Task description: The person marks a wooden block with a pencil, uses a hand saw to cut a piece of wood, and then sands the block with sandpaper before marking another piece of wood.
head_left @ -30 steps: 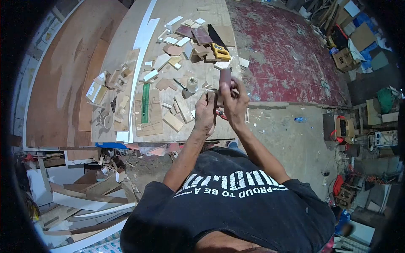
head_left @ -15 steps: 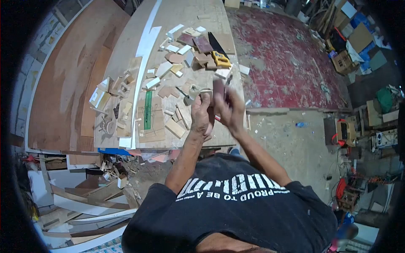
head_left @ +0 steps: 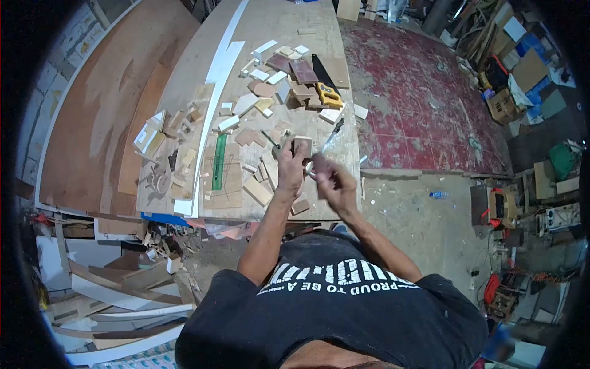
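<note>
My left hand (head_left: 290, 169) is closed round a small wooden block (head_left: 303, 146), its thumb and fingers pressed on the wood above the near end of the workbench. Just to the right, my right hand (head_left: 338, 189) pinches a reddish-brown piece of sandpaper (head_left: 320, 163), blurred by motion, close beside the block. Beyond the hands lies a thin metal blade-like tool (head_left: 334, 135). A dark green-handled tool (head_left: 270, 138) rests left of the block. Wood offcuts (head_left: 257, 190) lie beside my left wrist.
On the workbench (head_left: 246, 212) are a yellow-handled saw (head_left: 329, 95), reddish-brown sheets (head_left: 302, 71), a green ruler (head_left: 219, 163) and several wood pieces. A long white strip (head_left: 216, 80) runs along it. Large brown boards (head_left: 92, 123) stand left; a red-painted floor area (head_left: 412, 104) lies right.
My right hand has moved down and toward me with the sandpaper, from beside the block's far end. My left hand still grips the block, turned so more of its face shows.
</note>
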A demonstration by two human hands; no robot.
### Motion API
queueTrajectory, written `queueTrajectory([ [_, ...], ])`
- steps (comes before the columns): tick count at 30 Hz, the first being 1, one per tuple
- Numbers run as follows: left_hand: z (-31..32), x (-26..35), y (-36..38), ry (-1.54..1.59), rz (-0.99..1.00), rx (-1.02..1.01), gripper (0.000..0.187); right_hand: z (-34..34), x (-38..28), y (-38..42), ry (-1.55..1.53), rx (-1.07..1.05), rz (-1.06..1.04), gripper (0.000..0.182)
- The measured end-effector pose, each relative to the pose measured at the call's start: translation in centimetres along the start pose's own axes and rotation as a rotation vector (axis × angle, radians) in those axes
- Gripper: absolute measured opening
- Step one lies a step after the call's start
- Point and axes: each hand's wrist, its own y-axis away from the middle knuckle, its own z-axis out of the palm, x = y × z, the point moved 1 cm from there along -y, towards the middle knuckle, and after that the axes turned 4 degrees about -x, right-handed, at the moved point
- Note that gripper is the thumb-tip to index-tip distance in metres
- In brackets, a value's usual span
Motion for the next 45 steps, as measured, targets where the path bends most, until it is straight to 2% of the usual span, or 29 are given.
queueTrajectory([
  [1, 0.7, 1.1, 0.6, 0.077, -0.067, 0.031, 0.034, -1.0, -0.5, -0.6, -0.035, 0.087, 0.053, 0.037],
  [3, 0.5, 1.5, 0.7, 0.039, -0.066, 0.007, 0.036, -2.4, -1.5, -3.6, -0.206, 0.291, 0.083, 0.038],
  [5, -0.2, 1.1, 0.2, -0.083, -0.027, -0.063, 0.047, -2.9, -0.6, -5.0, -0.321, 0.206, 0.058, 0.037],
  [7, 0.1, 1.9, 0.0, -0.197, -0.008, -0.075, 0.043, -3.1, -0.9, -5.6, -0.313, 0.174, 0.08, 0.037],
  [9, 0.6, 2.2, 0.2, -0.311, 0.003, -0.076, 0.039, -2.5, -1.8, -5.7, -0.04, 0.121, -0.16, 0.037],
  [10, 1.2, 2.1, 0.4, -0.093, -0.003, -0.098, 0.037, -2.3, -2.8, -5.8, 0.139, 0.091, -0.226, 0.037],
  [11, 1.6, 2.1, 0.3, 0.124, -0.005, -0.122, 0.035, -1.8, -3.1, -6.1, 0.156, 0.112, -0.233, 0.037],
  [14, 1.5, 2.7, 0.8, 0.242, -0.1, -0.105, 0.032, -1.2, -2.9, -6.9, 0.167, 0.11, -0.196, 0.037],
  [16, 1.5, 2.6, 0.7, 0.241, -0.085, -0.101, 0.029, -0.8, -3.0, -7.1, 0.163, 0.085, -0.149, 0.037],
  [18, 1.4, 2.4, 0.5, 0.301, -0.099, -0.04, 0.027, 0.0, -3.4, -6.8, 0.152, 0.156, -0.28, 0.037],
  [20, 1.1, 2.3, 0.5, 0.33, -0.11, -0.027, 0.026, 0.2, -3.6, -6.0, 0.159, 0.068, -0.277, 0.035],
  [23, 0.8, 1.0, 0.6, 0.349, -0.12, -0.006, 0.026, -0.1, -2.7, -9.0, 0.041, 0.176, -0.143, 0.028],
  [24, 1.0, 1.1, 0.7, 0.33, -0.1, 0.002, 0.026, 0.2, -2.8, -9.5, 0.031, 0.206, -0.24, 0.031],
  [26, 1.2, 1.7, 0.5, 0.343, -0.06, -0.004, 0.028, 0.3, -3.5, -7.3, 0.123, 0.12, -0.285, 0.031],
  [28, 1.1, 1.5, 0.8, 0.29, -0.084, 0.009, 0.03, 0.7, -2.5, -7.3, 0.097, 0.072, -0.257, 0.034],
  [29, 0.8, 1.2, 0.6, 0.285, -0.117, 0.022, 0.03, 0.7, -1.7, -8.6, 0.12, 0.124, -0.251, 0.034],
  [30, 0.3, 0.8, 0.7, 0.308, -0.136, 0.004, 0.033, 0.4, -1.0, -9.1, 0.146, 0.18, -0.224, 0.034],
  [31, 0.7, 1.2, 1.3, 0.29, -0.127, 0.024, 0.036, -0.1, -0.9, -10.1, 0.148, 0.122, -0.083, 0.034],
  [32, 1.1, 2.0, 1.2, 0.27, -0.102, 0.037, 0.04, -0.1, -1.0, -10.3, 0.144, 0.133, -0.091, 0.034],
  [34, 1.0, 2.2, 1.0, 0.243, -0.071, 0.031, 0.044, 0.1, -0.9, -9.7, -0.178, 0.128, 0.053, 0.035],
  [36, 1.0, 2.1, 0.8, 0.231, -0.04, 0.04, 0.049, 0.4, -1.1, -8.4, -0.305, 0.138, -0.019, 0.037],
  [38, 0.8, 2.1, 1.1, 0.225, -0.11, -0.087, 0.054, 0.4, -0.9, -7.8, -0.457, 0.102, 0.026, 0.037],
  [40, 0.8, 2.4, 1.1, 0.246, -0.157, -0.131, 0.051, 0.3, -1.5, -7.9, -0.436, 0.1, 0.018, 0.036],
  [42, 1.4, 2.8, 1.2, 0.33, -0.121, -0.077, 0.044, 0.0, -1.6, -8.2, -0.407, 0.096, 0.004, 0.036],
  [45, 2.3, 3.7, 1.0, 0.262, -0.085, -0.004, 0.04, -0.2, -1.7, -8.4, -0.377, 0.104, -0.056, 0.034],
])
